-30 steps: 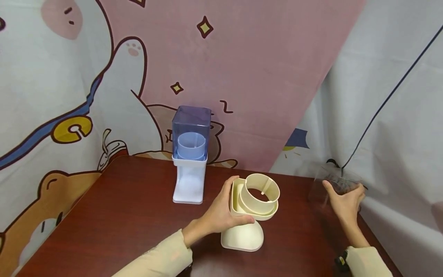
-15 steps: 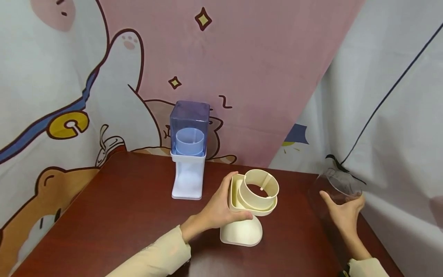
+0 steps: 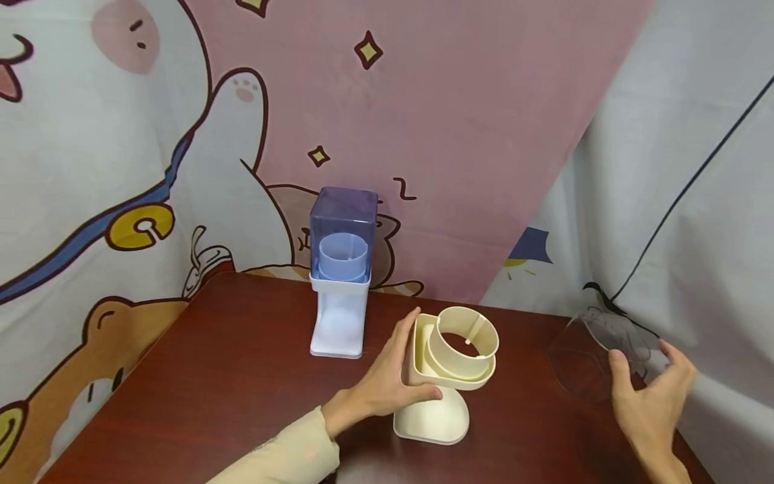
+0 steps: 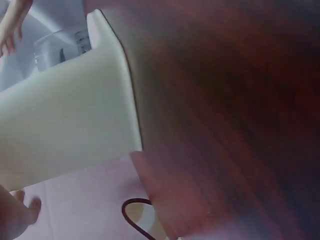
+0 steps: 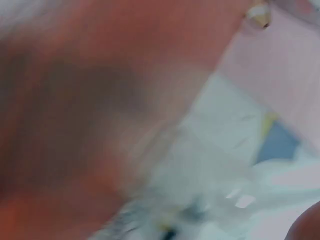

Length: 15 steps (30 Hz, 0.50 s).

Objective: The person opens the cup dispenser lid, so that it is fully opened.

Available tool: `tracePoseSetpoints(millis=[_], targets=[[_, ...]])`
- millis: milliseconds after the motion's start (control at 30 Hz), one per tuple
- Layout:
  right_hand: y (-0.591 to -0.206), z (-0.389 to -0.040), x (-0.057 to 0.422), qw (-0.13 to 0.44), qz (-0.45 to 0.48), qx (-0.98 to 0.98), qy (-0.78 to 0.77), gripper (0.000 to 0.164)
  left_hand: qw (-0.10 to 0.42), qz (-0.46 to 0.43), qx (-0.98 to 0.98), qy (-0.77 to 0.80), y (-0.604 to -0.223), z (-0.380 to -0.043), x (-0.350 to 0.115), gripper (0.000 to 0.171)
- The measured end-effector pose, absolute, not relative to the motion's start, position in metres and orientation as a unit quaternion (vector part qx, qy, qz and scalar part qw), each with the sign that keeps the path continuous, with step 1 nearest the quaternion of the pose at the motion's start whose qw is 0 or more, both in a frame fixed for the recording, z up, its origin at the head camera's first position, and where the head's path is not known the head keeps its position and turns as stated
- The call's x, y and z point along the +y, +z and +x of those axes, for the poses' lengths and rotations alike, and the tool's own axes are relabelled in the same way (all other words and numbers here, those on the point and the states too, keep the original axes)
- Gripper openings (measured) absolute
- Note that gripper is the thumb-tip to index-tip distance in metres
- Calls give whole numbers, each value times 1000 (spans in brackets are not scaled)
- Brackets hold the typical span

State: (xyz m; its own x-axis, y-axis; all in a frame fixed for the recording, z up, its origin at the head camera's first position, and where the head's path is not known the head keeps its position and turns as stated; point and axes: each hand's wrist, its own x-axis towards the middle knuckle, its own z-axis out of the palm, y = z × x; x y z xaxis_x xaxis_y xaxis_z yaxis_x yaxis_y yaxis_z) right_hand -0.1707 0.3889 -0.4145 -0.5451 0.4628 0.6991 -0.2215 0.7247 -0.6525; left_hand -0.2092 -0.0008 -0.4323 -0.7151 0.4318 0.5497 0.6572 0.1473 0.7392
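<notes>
My left hand (image 3: 387, 376) grips the side of a cream plastic dispenser stand (image 3: 432, 417), thumb in front and fingers behind. The stand is upright on the table, with a round collar inside its square upper tray. In the left wrist view the stand's pale body (image 4: 70, 115) fills the left side. At the far right lies a clear plastic cover (image 3: 574, 363), tilted, its outline faint. My right hand (image 3: 656, 396) is just right of it, thumb and fingers spread apart, nothing between them. The right wrist view is blurred; a fingertip (image 5: 307, 225) shows at its corner.
A second dispenser (image 3: 338, 316), white-blue under a tinted square cover, stands at the back of the dark red table (image 3: 242, 390). A patterned cloth (image 3: 453, 134) rises behind it. A black cable (image 3: 695, 191) runs down the right-hand cloth to a dark item behind the clear cover.
My right hand has let go of the clear cover, which now lies tilted, and has drawn away to the right. The left hand keeps its hold on the stand.
</notes>
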Motion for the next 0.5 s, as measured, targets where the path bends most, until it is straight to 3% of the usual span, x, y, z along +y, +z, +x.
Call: tracePoseSetpoints(millis=[67, 200, 267, 400, 500], targets=[[-402, -172, 366, 462, 22, -798, 387, 56, 140, -342, -743, -559, -428, -201, -4, 96], [-383, -188, 316, 335, 166, -790, 485, 42, 153, -236, -722, -632, -412, -166, -4, 58], [-379, -199, 296, 251, 212, -761, 560, 42, 110, -188, -713, -667, -405, -140, -1, 53], [-371, -225, 267, 61, 273, -691, 667, 58, 12, -159, -692, -704, -396, -96, 6, 54], [-366, -242, 251, -69, 274, -677, 680, 64, -25, -139, -672, -727, -393, -79, 14, 57]])
